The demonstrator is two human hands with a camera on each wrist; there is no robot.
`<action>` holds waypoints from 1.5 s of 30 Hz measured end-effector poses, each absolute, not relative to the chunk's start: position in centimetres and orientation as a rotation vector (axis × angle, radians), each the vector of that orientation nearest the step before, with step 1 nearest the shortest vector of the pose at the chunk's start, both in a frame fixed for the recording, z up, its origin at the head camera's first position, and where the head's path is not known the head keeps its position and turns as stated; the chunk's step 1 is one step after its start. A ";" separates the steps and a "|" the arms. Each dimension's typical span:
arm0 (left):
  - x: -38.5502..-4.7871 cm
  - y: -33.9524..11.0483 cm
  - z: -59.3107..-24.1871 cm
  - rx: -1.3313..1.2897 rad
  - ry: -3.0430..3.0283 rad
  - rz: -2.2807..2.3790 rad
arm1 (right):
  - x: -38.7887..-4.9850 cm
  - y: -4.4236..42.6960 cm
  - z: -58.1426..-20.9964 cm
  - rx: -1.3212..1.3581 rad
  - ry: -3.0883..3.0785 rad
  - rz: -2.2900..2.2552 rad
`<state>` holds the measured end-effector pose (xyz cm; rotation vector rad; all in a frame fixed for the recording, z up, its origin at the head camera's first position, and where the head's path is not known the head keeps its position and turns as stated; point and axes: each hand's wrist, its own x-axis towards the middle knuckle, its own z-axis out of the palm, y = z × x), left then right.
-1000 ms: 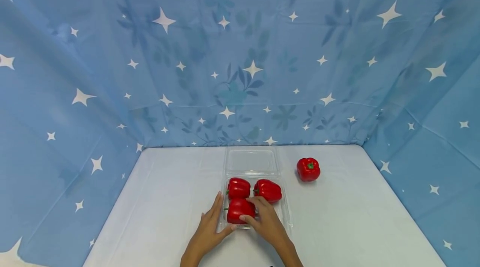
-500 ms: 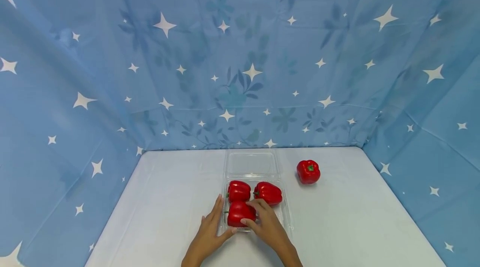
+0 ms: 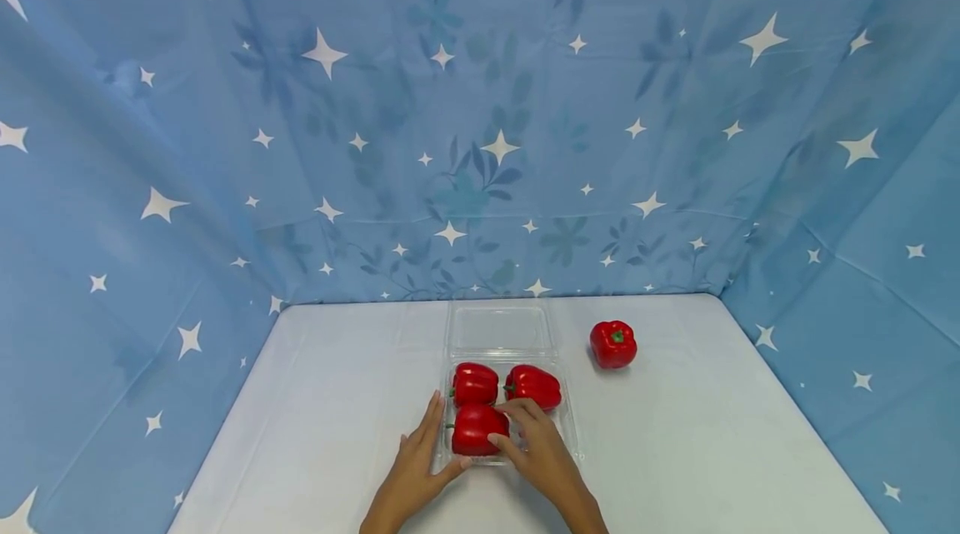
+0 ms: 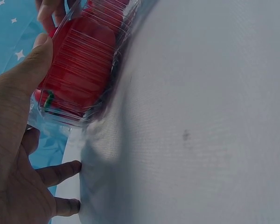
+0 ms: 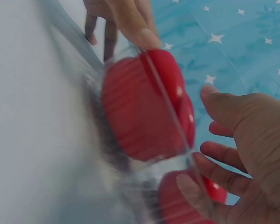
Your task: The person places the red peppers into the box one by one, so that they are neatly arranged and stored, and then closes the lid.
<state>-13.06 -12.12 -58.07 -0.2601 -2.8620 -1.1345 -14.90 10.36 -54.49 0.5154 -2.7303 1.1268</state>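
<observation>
Near pepper (image 3: 476,431) lies in box (image 3: 561,427), front left, two back peppers (image 3: 475,385) behind. Left hand (image 3: 415,466), fingers spread, touches box; right hand (image 3: 542,449), fingers wide, beside near pepper. Lid (image 3: 501,327) open; loose pepper (image 3: 613,344) right, on surface (image 3: 712,442).

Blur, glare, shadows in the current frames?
Head: bright, mostly sharp, small highlights on the lone red bell pepper; left wrist: dimmer, streaky reflections on the clear plastic container, soft shadow across the white tabletop; right wrist: dim, container's lower left side smeared, probably motion blur, while the right hand looks clearer.
</observation>
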 end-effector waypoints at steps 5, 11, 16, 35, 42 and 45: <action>-12.9 -12.1 -58.2 -0.243 -2.873 -1.137 | -15.2 11.3 -53.9 0.452 -2.624 1.185; -12.9 -12.1 -58.1 -0.214 -2.908 -1.136 | -16.2 12.8 -53.2 0.339 -2.470 1.148; -12.9 -12.2 -58.1 -0.211 -2.920 -1.133 | -16.8 14.1 -53.0 0.255 -2.402 1.143; -13.1 -12.2 -58.0 -0.224 -2.886 -1.164 | -19.5 18.9 -54.0 -0.307 -2.271 1.149; -13.1 -12.1 -58.1 -0.208 -2.914 -1.169 | -20.7 20.3 -54.4 -0.411 -2.305 1.236; -13.1 -12.0 -58.1 -0.194 -2.929 -1.171 | -21.0 20.6 -54.4 -0.446 -2.329 1.266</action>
